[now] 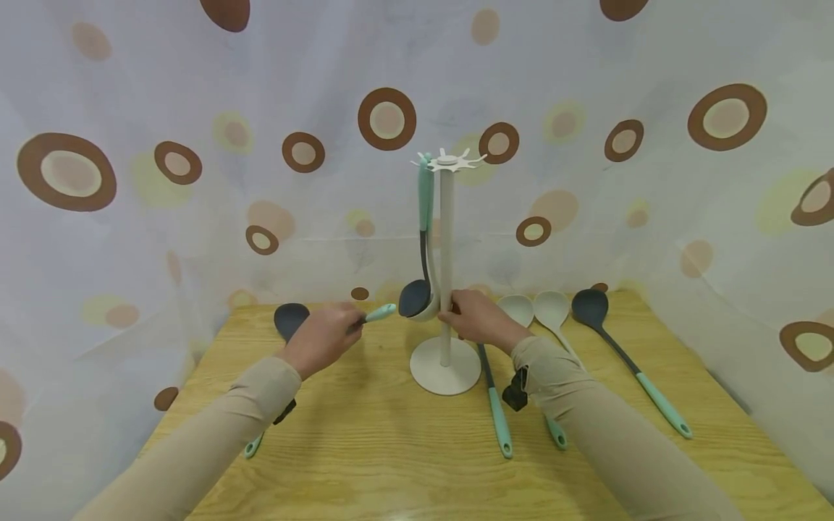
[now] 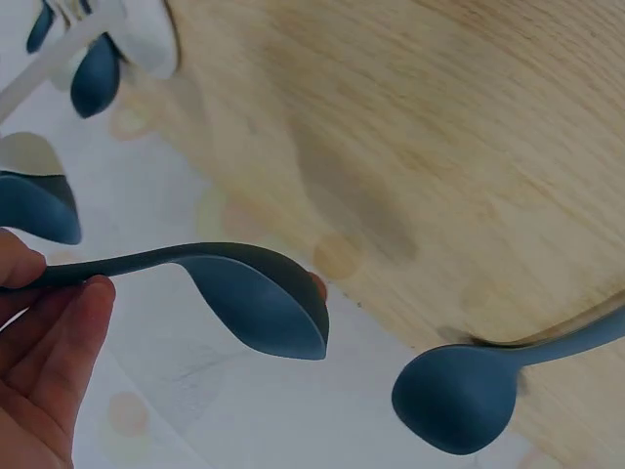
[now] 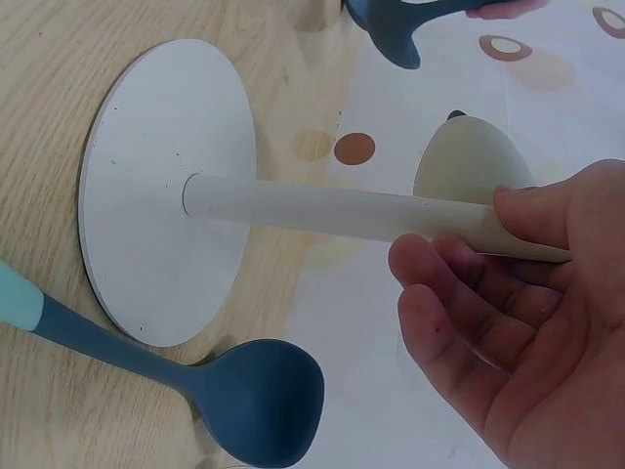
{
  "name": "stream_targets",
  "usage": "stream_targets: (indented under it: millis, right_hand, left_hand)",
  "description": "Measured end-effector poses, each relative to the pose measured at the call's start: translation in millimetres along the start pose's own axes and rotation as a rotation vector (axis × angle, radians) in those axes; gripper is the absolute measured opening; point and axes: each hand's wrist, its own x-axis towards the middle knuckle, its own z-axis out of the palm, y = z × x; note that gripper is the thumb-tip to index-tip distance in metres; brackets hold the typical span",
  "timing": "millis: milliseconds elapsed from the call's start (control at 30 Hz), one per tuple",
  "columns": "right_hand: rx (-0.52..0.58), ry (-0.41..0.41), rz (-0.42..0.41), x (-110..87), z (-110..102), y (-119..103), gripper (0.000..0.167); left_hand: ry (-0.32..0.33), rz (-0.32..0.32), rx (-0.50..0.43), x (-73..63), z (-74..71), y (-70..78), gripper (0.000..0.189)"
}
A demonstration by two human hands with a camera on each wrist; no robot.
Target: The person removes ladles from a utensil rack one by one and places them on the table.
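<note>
My left hand (image 1: 326, 336) pinches the dark shaft of a spoon (image 2: 259, 298) above the table, its mint handle end (image 1: 381, 312) pointing right toward the stand. In the left wrist view the spoon's dark, curved bowl faces down. With thumb and fingers, my right hand (image 1: 482, 318) holds the pole (image 3: 322, 208) of a white utensil stand, whose round base (image 1: 445, 367) rests on the table. From hooks on the left of its top ring (image 1: 449, 161) hang a dark ladle (image 1: 414, 298) and, behind it, a white ladle, mostly covered.
A dark spoon (image 1: 291, 318) lies on the wooden table (image 1: 365, 463) at left, partly under my left arm. Right of the stand lie a dark spoon (image 3: 259, 401), two white-headed utensils including a spoon (image 1: 552, 310), and another dark utensil (image 1: 589, 307). A patterned curtain (image 1: 417, 58) stands behind.
</note>
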Motion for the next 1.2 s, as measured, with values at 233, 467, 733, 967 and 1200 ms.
stream_targets:
  millis: [233,467,733,967,1200]
  right_hand:
    - [0.007,0.002,-0.004,-0.4,0,1,0.026]
    - [0.015,0.007,-0.006,0.1,2,2,0.026]
    - [0.023,0.011,-0.002,1.6,3,5,0.027]
    - [0.028,0.010,-0.011,0.8,2,4,0.026]
    - [0.037,0.010,-0.001,0.1,2,4,0.027]
  left_hand:
    - [-0.065,0.006,0.033,-5.7,10.0,-3.2,0.011]
    - [-0.126,0.092,0.158,-10.6,28.1,-8.2,0.009]
    - [-0.149,0.247,0.223,-14.0,47.5,-7.8,0.005]
    - [-0.231,0.272,0.319,-17.3,53.6,-0.9,0.005]
    - [-0.251,0.290,0.420,-21.5,66.3,3.2,0.008]
